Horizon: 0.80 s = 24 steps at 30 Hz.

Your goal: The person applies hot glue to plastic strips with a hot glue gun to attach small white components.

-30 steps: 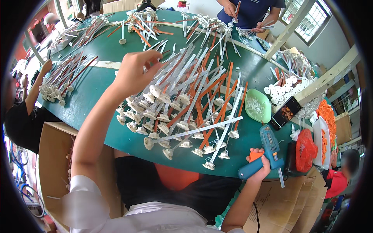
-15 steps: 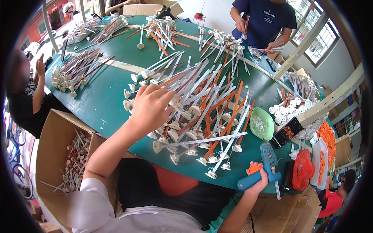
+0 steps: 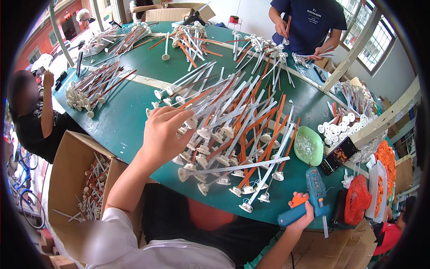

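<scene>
My left hand (image 3: 162, 134) reaches over the left side of a large pile of strips (image 3: 242, 130). These are long white and brown strips with round white bases. Its thumb and fingers close around one white round base (image 3: 191, 122); whether the strip behind it comes along is hard to see. Near the table's front edge, my right hand (image 3: 305, 216) grips a blue glue gun (image 3: 317, 188) with an orange trigger, its nozzle pointing up and away. A clear glue stick (image 3: 325, 226) sticks out from its back end.
A green bowl (image 3: 309, 145) of small clear pieces and a phone (image 3: 338, 156) lie to the right, beside a red bag (image 3: 357, 199). A cardboard box (image 3: 62, 188) of strips stands at left. Co-workers sit or stand around the green table (image 3: 134, 107), one holding strips (image 3: 326, 52).
My left hand has drawn back a little toward me and to the left, with a white base at its fingertips. The glue gun stays in my right hand. The whole view has shifted slightly.
</scene>
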{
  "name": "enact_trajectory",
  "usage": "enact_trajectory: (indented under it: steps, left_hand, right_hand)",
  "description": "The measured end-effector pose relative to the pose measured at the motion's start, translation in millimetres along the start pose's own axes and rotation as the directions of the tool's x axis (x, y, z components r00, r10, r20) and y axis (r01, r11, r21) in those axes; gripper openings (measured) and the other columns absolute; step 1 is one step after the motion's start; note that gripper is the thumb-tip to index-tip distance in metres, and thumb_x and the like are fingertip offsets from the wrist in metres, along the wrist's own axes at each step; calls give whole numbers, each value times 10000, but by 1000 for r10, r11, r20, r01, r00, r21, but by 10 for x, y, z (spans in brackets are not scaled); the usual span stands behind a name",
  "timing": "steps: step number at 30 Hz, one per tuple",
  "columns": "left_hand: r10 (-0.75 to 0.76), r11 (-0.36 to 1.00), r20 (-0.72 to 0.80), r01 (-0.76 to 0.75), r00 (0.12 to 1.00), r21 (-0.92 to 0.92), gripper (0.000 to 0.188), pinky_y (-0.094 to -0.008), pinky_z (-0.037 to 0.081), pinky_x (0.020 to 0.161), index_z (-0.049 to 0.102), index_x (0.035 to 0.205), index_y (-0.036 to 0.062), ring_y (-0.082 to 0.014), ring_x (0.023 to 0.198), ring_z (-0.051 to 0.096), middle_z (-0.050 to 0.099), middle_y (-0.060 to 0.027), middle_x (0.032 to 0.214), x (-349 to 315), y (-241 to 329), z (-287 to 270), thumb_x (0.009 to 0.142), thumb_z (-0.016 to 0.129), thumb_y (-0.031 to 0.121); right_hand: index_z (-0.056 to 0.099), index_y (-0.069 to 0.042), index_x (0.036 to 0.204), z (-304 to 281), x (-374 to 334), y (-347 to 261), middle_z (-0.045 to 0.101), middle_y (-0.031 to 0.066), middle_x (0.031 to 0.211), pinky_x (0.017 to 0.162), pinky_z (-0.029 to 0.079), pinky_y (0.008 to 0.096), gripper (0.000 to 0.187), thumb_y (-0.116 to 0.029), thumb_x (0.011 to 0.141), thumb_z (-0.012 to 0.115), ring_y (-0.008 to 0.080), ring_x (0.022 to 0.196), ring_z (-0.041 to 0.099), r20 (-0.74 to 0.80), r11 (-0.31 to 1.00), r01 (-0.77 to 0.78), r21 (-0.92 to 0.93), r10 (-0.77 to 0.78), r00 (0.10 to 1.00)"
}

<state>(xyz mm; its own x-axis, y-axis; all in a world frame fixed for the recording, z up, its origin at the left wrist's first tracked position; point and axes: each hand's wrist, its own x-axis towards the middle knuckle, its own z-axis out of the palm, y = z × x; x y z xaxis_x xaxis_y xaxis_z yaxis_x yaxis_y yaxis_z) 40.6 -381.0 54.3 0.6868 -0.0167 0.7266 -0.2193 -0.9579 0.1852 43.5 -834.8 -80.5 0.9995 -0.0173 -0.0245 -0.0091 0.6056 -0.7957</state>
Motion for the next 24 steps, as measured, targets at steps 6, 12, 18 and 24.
enact_trajectory:
  steps: [6,12,18,24]
  left_hand:
    - [-33,999,-157,29,987,-29,412,-386,516,765,711,1014,54,-273,825,682,731,-108,925,-1,-78,72,625,844,67]
    - [23,999,-55,-21,998,41,370,-395,514,743,696,1005,55,-280,806,680,726,-105,862,186,-110,386,663,823,117]
    - [-4,998,150,-5,989,59,453,-421,530,735,683,1144,63,-331,767,686,711,-145,817,325,-67,440,714,796,148]
    - [-62,994,168,76,984,-78,558,-403,552,752,618,1284,91,-299,857,711,724,-158,933,286,-77,453,753,785,123]
  right_hand:
    - [557,-56,1062,253,-63,-46,597,106,1012,722,499,381,284,-228,837,576,273,1083,562,-119,999,22,-40,-27,993]
    - [557,-53,1073,258,-117,-48,601,112,1032,716,503,382,291,-230,844,579,281,1096,561,-138,997,22,-77,-32,990]
    - [560,-33,1078,361,-78,-35,615,129,1051,758,503,411,270,-190,858,566,303,1113,576,-100,1000,18,-16,-19,995]
    - [570,-47,1065,384,-36,-85,589,102,1032,745,511,394,267,-220,862,554,275,1101,568,-120,995,47,-91,-58,991]
